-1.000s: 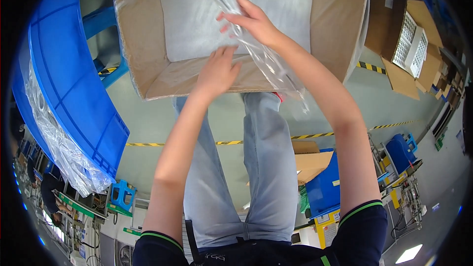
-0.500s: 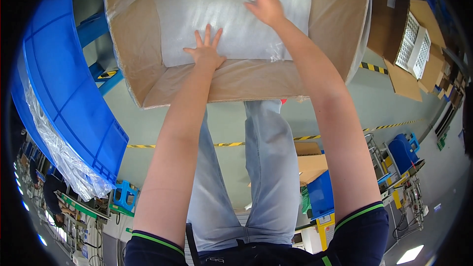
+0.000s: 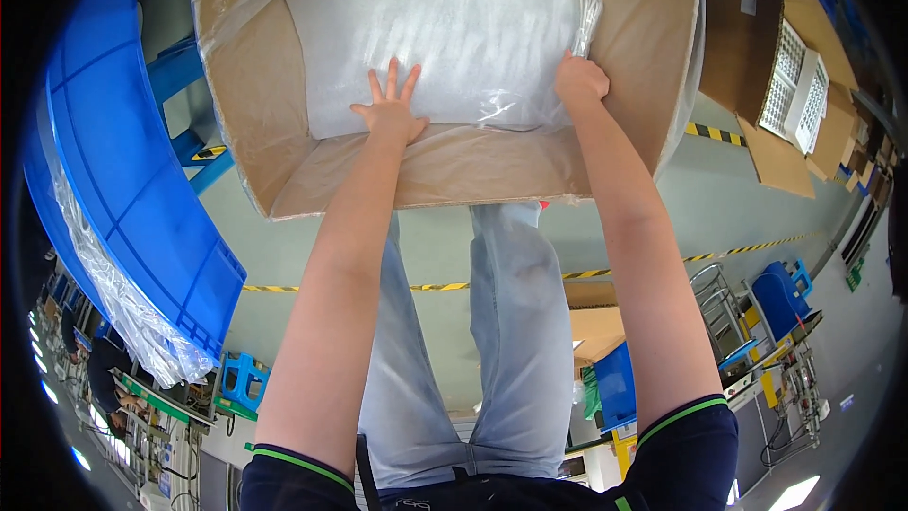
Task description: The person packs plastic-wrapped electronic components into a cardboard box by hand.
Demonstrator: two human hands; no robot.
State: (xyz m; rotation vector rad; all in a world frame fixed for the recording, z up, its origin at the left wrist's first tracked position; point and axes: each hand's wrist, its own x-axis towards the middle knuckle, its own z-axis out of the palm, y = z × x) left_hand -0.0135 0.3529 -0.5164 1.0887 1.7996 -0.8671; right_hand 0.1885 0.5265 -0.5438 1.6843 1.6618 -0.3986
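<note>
In front of me is a cardboard box (image 3: 454, 177) lined with a clear plastic bag (image 3: 638, 47). A whitish, translucent sheet (image 3: 435, 33) lies flat inside it. My left hand (image 3: 389, 114) rests on the sheet's near edge with its fingers spread. Over at the right end of the sheet, my right hand (image 3: 582, 81) is closed on a bunched fold of clear plastic, which runs up from the fist along the sheet's side. The fingertips of that hand are partly hidden.
A large blue plastic bin (image 3: 142, 180) with clear film on it stands at the left. To the right lies an opened carton (image 3: 747, 47) holding white trays (image 3: 794, 95). A blue stool (image 3: 244, 378) is at lower left. Yellow-black tape (image 3: 416, 286) crosses the floor.
My right hand has moved right and toward me, drawing the bunched plastic across the sheet to its right end. My left hand stays spread on the sheet, slightly lower in view.
</note>
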